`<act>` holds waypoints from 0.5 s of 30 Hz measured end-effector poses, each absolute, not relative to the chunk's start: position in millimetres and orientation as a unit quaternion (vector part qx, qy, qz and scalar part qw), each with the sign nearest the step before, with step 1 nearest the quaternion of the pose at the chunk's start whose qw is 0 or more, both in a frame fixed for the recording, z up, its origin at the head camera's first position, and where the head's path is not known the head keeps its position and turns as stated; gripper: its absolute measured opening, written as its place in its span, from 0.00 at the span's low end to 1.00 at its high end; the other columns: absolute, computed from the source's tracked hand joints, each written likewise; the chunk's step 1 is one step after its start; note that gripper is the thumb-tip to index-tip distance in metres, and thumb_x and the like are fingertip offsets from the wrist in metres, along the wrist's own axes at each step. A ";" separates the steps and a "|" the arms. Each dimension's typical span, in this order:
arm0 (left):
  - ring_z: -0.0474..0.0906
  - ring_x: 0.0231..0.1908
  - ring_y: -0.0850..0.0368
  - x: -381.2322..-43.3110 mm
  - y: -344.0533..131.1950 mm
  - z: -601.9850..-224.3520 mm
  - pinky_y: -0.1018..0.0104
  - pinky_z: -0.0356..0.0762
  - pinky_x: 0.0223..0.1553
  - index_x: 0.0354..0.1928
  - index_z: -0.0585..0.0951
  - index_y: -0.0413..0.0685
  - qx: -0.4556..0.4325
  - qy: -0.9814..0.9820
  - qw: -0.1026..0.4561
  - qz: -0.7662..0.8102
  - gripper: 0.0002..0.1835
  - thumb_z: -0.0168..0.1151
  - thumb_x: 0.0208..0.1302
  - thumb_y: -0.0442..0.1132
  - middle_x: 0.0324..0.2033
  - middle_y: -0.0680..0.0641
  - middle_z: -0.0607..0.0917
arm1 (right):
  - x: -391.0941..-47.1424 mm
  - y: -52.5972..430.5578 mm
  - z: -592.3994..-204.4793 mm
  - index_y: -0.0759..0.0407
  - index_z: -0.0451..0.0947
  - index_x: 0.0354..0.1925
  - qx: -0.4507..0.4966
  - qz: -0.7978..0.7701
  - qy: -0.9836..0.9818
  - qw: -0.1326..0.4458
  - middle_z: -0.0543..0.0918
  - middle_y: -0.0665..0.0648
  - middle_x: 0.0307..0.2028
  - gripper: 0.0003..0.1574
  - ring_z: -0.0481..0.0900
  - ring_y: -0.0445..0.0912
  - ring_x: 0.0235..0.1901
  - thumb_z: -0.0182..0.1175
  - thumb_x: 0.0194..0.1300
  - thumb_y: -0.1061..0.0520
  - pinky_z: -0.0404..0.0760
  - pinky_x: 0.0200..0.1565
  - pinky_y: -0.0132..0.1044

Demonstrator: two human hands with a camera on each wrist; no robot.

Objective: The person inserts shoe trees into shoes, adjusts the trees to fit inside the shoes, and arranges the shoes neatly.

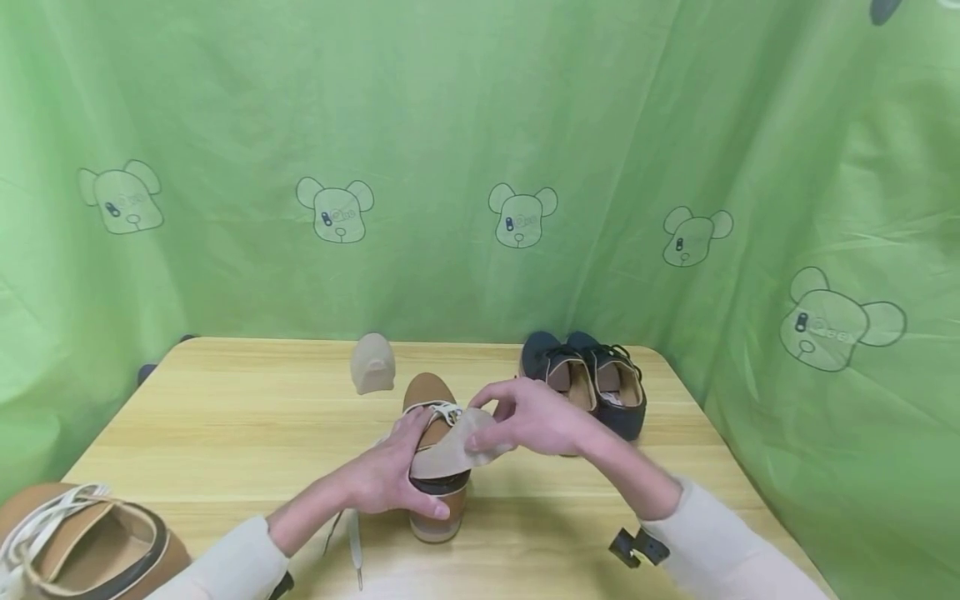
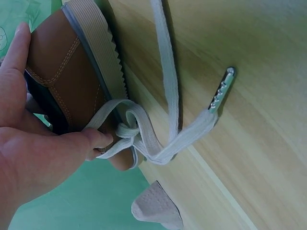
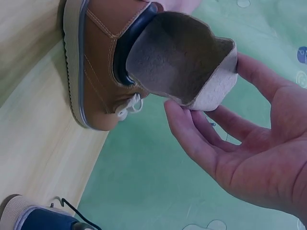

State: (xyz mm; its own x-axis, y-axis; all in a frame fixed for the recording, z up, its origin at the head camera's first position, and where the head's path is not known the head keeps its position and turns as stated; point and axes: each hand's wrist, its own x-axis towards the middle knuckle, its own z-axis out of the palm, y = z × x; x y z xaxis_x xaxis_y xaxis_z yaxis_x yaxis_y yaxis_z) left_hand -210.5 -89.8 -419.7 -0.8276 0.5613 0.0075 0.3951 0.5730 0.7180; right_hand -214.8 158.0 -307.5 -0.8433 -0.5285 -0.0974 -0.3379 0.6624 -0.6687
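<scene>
A brown lace-up shoe [image 1: 429, 390] stands on the table, toe pointing away from me. My left hand [image 1: 382, 477] grips it around the opening, thumb by the heel and fingers along the lace side. Between thumb and fingers, my right hand [image 1: 536, 414] pinches a beige moulded-pulp shoe insert [image 1: 450, 450]. One end of that hollow insert [image 3: 177, 57] is at the shoe's opening, tilted, while the other sticks out above; how deep it reaches is hidden. In the left wrist view, a pale lace [image 2: 167, 72] trails from the shoe onto the table.
Another pulp insert [image 1: 372, 364] lies near the table's back edge. A pair of dark navy shoes [image 1: 626, 417] stands at the back right. At the near left is a second brown shoe [image 1: 161, 557] with loose laces. A green curtain [image 1: 435, 275] hangs behind the wooden table [image 1: 247, 417].
</scene>
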 end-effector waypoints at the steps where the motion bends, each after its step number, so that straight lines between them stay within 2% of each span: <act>1: 0.49 0.77 0.38 -210.3 -89.7 -419.6 0.38 0.56 0.74 0.80 0.43 0.39 0.270 0.880 0.112 0.374 0.74 0.82 0.42 0.61 0.80 0.34 0.45 | -214.2 156.5 -308.2 0.51 0.85 0.51 -0.241 -0.328 0.903 0.140 0.86 0.49 0.28 0.26 0.82 0.43 0.31 0.74 0.57 0.43 0.79 0.33 0.39; 10: 0.56 0.75 0.36 -209.5 -90.2 -420.4 0.38 0.62 0.71 0.81 0.45 0.43 0.258 0.884 0.106 0.374 0.74 0.82 0.40 0.63 0.80 0.36 0.46 | -208.6 141.5 -319.5 0.51 0.83 0.52 -0.236 -0.298 0.918 0.110 0.83 0.48 0.26 0.28 0.79 0.43 0.27 0.75 0.56 0.42 0.76 0.29 0.38; 15: 0.59 0.73 0.36 -209.7 -90.2 -421.4 0.38 0.64 0.69 0.81 0.45 0.44 0.257 0.884 0.110 0.375 0.74 0.82 0.41 0.63 0.80 0.37 0.47 | -205.4 132.6 -327.9 0.50 0.83 0.47 -0.243 -0.284 0.924 0.076 0.82 0.47 0.23 0.24 0.79 0.41 0.26 0.75 0.56 0.43 0.78 0.29 0.36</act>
